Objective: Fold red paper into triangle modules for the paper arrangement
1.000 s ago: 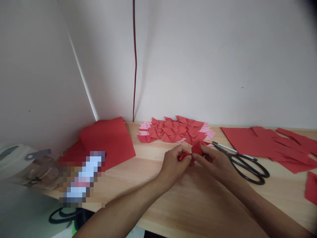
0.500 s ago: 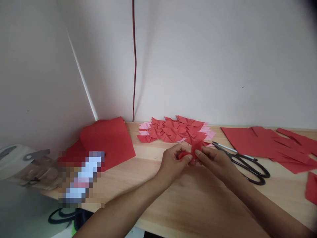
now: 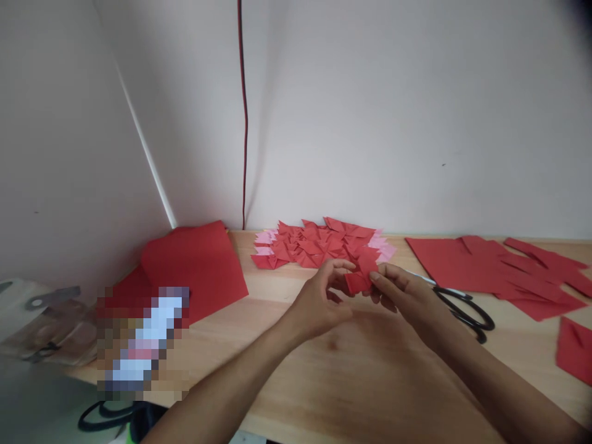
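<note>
Wooden surface (image 3: pixel 287 382), grey wall (image 3: pixel 351 111) behind: folded red paper (image 3: pixel 368 261) is held above the surface, pinched by the right hand (image 3: pixel 409 295) between thumb and fingers. Its lower flap points left into the loosely parted curl of the left hand (image 3: pixel 319 303); contact there cannot be confirmed.

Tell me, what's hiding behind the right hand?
The handles of black scissors poke out past the right hand, and so does part of a pale, pen-like stick. The scissors' blades are covered, so I can't see them.

Left hand (image 3: pixel 324 303) loosely curved, right hand (image 3: pixel 396 286) pinching, forearms (image 3: pixel 240 373) angled inward
</note>
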The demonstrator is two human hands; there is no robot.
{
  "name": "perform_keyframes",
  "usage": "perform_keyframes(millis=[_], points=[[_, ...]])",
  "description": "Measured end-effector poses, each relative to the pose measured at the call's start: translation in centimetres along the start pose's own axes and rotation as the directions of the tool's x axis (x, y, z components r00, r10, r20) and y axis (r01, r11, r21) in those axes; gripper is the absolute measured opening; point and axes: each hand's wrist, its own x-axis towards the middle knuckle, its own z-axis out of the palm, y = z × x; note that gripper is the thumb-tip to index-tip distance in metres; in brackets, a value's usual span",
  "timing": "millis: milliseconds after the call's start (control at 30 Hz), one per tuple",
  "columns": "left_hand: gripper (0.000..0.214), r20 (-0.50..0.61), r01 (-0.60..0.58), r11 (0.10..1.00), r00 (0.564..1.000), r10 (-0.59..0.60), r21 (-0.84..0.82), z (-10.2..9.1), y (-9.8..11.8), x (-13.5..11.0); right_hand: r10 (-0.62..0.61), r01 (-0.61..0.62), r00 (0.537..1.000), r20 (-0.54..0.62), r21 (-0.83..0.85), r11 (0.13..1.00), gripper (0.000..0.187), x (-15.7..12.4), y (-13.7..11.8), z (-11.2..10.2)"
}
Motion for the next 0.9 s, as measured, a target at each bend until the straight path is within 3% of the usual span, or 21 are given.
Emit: perform_keyframes(millis=[100,233,567,700,900], points=[[0.049,0.04,-0.08,0.986,0.996,0.075,0.146,-0.7,0.6,0.1,0.044,-0.049,0.996,0.074,0.068,0.996,0.037,-0.2,-0.5,-0.3],[0.023,0.071,-0.173,0.97,0.984,0.163,0.169,-0.9,0.7,0.3,0.043,-0.063,0.987,0.152,0.133,0.989,0.035,-0.4,-0.6,-0.5],[0.009,0.04,-0.406,0.866,0.91,0.413,0.29,-1.0,1.0,0.2,0.053,-0.112,0.966,0.251,0.226,0.968,0.032,-0.8,-1.0,-0.5],[0.011,0.112,-0.421,0.868,0.907,0.406,0.263,-1.2,1.2,0.1,0.079,-0.138,0.962,0.26,0.218,0.966,0.033,-1.0,-1.4,-0.4],[0.018,0.122,-0.277,0.929,0.96,0.254,0.244,-1.3,1.5,-0.1,0.041,-0.085,0.961,0.273,0.148,0.985,0.038,-1.3,-1.9,-0.3]])
